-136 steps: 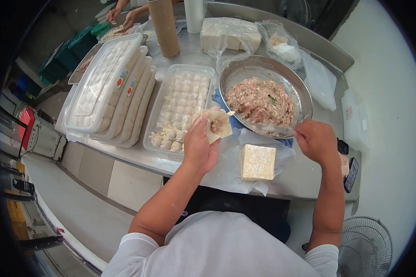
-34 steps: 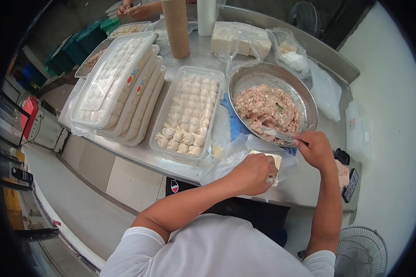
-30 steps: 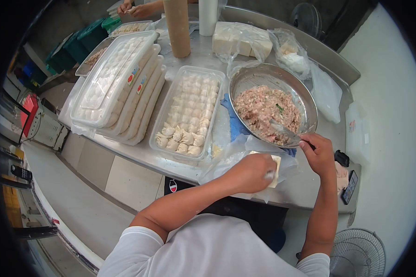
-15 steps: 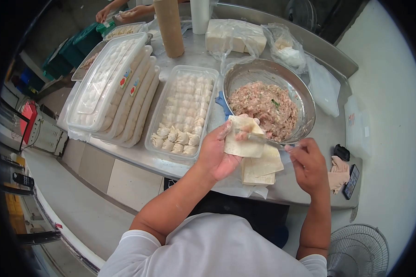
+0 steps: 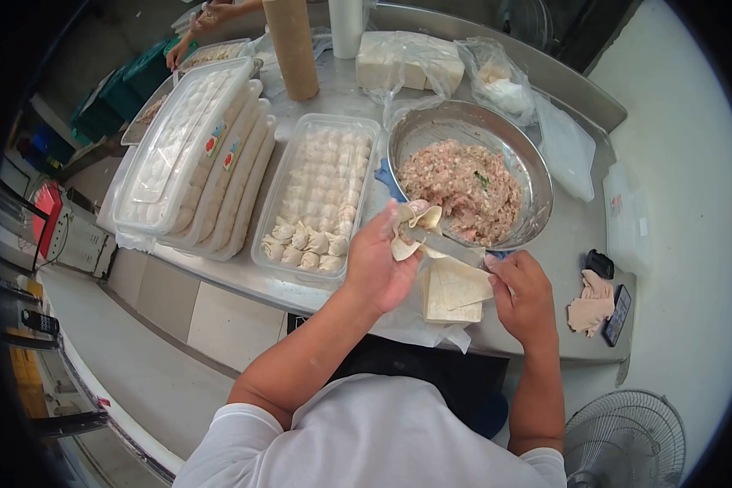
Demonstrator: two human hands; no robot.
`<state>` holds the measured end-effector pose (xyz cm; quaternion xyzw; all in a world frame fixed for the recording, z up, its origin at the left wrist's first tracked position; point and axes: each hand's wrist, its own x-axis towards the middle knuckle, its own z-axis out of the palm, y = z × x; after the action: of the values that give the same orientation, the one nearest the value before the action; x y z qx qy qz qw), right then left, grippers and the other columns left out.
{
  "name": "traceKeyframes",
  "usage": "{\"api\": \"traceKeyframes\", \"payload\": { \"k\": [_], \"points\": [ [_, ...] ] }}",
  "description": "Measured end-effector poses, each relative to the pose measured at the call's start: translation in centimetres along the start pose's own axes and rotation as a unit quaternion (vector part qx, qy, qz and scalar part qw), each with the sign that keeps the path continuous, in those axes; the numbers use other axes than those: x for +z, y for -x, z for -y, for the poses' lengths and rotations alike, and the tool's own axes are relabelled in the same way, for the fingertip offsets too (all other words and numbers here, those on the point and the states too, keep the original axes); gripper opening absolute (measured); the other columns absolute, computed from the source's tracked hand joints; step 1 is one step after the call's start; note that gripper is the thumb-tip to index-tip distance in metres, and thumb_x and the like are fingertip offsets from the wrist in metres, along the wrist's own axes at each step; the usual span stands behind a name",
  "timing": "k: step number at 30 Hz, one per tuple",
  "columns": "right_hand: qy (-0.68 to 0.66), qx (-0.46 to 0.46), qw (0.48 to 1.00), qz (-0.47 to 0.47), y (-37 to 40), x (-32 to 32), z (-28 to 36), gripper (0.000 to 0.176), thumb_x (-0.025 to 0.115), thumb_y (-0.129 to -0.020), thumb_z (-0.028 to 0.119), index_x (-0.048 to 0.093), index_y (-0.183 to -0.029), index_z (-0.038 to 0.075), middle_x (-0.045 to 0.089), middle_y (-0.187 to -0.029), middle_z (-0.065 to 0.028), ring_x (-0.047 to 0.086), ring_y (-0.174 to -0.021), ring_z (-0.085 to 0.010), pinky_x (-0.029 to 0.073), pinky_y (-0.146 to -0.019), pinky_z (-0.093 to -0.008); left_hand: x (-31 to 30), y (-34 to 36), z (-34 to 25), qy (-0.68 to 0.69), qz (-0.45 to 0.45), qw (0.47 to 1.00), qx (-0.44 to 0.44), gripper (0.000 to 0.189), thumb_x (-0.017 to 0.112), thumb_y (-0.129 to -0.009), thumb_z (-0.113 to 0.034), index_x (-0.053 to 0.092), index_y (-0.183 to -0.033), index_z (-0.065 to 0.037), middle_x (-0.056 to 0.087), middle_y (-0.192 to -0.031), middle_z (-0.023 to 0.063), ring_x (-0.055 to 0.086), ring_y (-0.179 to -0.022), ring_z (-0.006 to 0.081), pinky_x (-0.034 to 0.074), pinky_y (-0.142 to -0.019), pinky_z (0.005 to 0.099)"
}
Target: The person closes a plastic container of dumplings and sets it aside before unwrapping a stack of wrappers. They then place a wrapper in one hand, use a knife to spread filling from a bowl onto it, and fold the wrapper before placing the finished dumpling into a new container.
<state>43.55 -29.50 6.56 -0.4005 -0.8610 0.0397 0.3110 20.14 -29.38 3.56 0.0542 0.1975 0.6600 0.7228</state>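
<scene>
Left hand (image 5: 378, 264): cupped and closed around a dumpling wrapper (image 5: 409, 230), which is held above the near edge of the steel table (image 5: 576, 228), between the open tray and the bowl. Half a second earlier the wrapper is seen lying flat and square on the palm; now its edges are gathered up and crumpled around the tip of a flat blade (image 5: 447, 246), and pink filling shows at its top. Right hand (image 5: 520, 297): clenched on the blade's handle, with the blade laid across into the wrapper; a second earlier the same blade is seen dipped in the bowl while the left hand is pressed on the wrapper stack. Wrapper stack (image 5: 451, 294): placed on clear plastic just below the two hands, its top sheets skewed. Steel bowl (image 5: 455, 126): set just beyond the hands and filled with minced meat filling (image 5: 459, 179). Open plastic tray (image 5: 297, 275): placed left of the bowl, with folded dumplings (image 5: 305, 242) laid in its near rows. Lidded trays (image 5: 191, 154): stacked further left. Cardboard tube (image 5: 291, 45), white roll (image 5: 346, 20) and bagged block (image 5: 407, 61): stood along the far edge. Cloth (image 5: 590, 302) and phone (image 5: 618, 305): laid at the right end. Another person's hand (image 5: 175, 55): seen at the far left corner.
</scene>
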Motion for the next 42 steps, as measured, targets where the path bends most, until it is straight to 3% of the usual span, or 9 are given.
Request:
{"api": "traceKeyframes", "payload": {
  "k": [4, 8, 10, 17, 25, 27, 31, 37, 42],
  "points": [
    [-0.108, 0.045, 0.993, -0.01, -1.1, -1.5, 1.0, 0.024, 0.069, -0.078, -0.004, 0.071, -0.102, 0.001, 0.063, -0.087, -0.0137, 0.064, -0.077, -0.0308, 0.051, -0.068, -0.0369, -2.0, 0.7, -1.8, 0.118, 0.222, 0.968, -0.001, 0.04, 0.045, -0.106, -0.027, 0.05, -0.137, -0.001, 0.06, -0.126, 0.0127, 0.06, -0.114, 0.0245, 0.047, -0.104, 0.0412],
    [-0.137, 0.045, 0.989, -0.001, -1.7, -2.1, 1.6, 0.023, 0.069, -0.078, -0.003, 0.071, -0.101, 0.0, 0.063, -0.086, -0.0134, 0.064, -0.077, -0.0306, 0.051, -0.067, -0.0367, -0.9, 1.2, -1.7, -0.251, 0.033, 0.967, 0.036, 0.043, 0.061, -0.098, -0.019, 0.05, -0.137, -0.004, 0.062, -0.122, 0.0093, 0.063, -0.107, 0.0231, 0.052, -0.097, 0.0389],
    [-0.114, 0.033, 0.991, 0.059, -1.3, -1.8, 1.6, 0.023, 0.069, -0.078, -0.004, 0.07, -0.101, 0.0, 0.062, -0.085, -0.0135, 0.064, -0.076, -0.0295, 0.051, -0.066, -0.0374, -1.5, 1.6, -1.7, -0.573, 0.091, 0.791, 0.192, 0.047, 0.075, -0.085, -0.009, 0.055, -0.128, -0.004, 0.065, -0.115, 0.0088, 0.065, -0.103, 0.0235, 0.053, -0.089, 0.0361],
    [-0.057, -0.001, 0.993, 0.106, -1.3, -5.7, 0.9, 0.022, 0.069, -0.078, -0.002, 0.069, -0.1, 0.0, 0.061, -0.083, -0.0122, 0.06, -0.071, -0.0273, 0.048, -0.062, -0.0359, -1.5, -0.3, -0.8, -0.7, 0.146, 0.608, 0.346, 0.033, 0.078, -0.08, -0.01, 0.06, -0.107, -0.004, 0.067, -0.099, 0.015, 0.065, -0.093, 0.0376, 0.052, -0.082, 0.04],
    [-0.308, 0.237, 0.921, 0.016, 0.9, 0.1, 2.1, 0.02, 0.073, -0.09, 0.015, 0.065, -0.101, 0.0, 0.064, -0.081, 0.0008, 0.05, -0.063, -0.0052, 0.04, -0.057, -0.0224, 2.5, 1.1, 2.7, -0.532, 0.123, 0.811, 0.212, 0.029, 0.068, -0.095, -0.023, 0.058, -0.109, 0.001, 0.064, -0.097, 0.0176, 0.064, -0.081, 0.0353, 0.052, -0.076, 0.0395],
    [-0.511, 0.264, 0.818, -0.025, 0.1, 1.6, 4.2, 0.031, 0.07, -0.093, 0.024, 0.062, -0.112, 0.001, 0.059, -0.081, 0.002, 0.044, -0.058, -0.0038, 0.032, -0.051, -0.0201, 3.1, 1.7, 4.4, -0.173, 0.196, 0.965, 0.024, 0.026, 0.057, -0.104, -0.027, 0.064, -0.111, -0.002, 0.065, -0.104, 0.0099, 0.06, -0.092, 0.0132, 0.05, -0.078, 0.0311],
    [-0.6, 0.299, 0.738, -0.079, -0.5, 3.6, 5.0, 0.037, 0.068, -0.094, 0.026, 0.057, -0.118, 0.0, 0.059, -0.081, 0.0015, 0.042, -0.054, -0.002, 0.03, -0.047, -0.0189, 2.3, 0.9, 3.9, -0.498, 0.191, 0.757, 0.377, 0.03, 0.058, -0.101, -0.023, 0.064, -0.12, -0.002, 0.065, -0.108, 0.0137, 0.063, -0.1, 0.0263, 0.049, -0.093, 0.0349],
    [-0.675, 0.319, 0.665, -0.031, -0.4, 3.1, 3.7, 0.025, 0.069, -0.092, 0.016, 0.06, -0.11, 0.001, 0.062, -0.082, -0.0013, 0.043, -0.055, -0.0019, 0.031, -0.047, -0.019, 1.0, 2.5, -2.4, -0.596, 0.31, 0.677, 0.299, 0.036, 0.078, -0.082, -0.01, 0.07, -0.116, -0.006, 0.066, -0.115, 0.0134, 0.065, -0.111, 0.0324, 0.053, -0.091, 0.0395],
    [-0.567, 0.323, 0.754, 0.073, -0.4, 2.4, 3.8, 0.028, 0.07, -0.091, 0.015, 0.063, -0.114, -0.001, 0.067, -0.085, -0.0036, 0.043, -0.058, -0.0016, 0.032, -0.05, -0.0191, -1.8, 0.3, -10.2, -0.765, 0.262, 0.544, 0.226, 0.027, 0.078, -0.075, -0.002, 0.071, -0.101, -0.007, 0.069, -0.104, 0.0103, 0.067, -0.099, 0.0295, 0.053, -0.087, 0.0377]
  ]
}}
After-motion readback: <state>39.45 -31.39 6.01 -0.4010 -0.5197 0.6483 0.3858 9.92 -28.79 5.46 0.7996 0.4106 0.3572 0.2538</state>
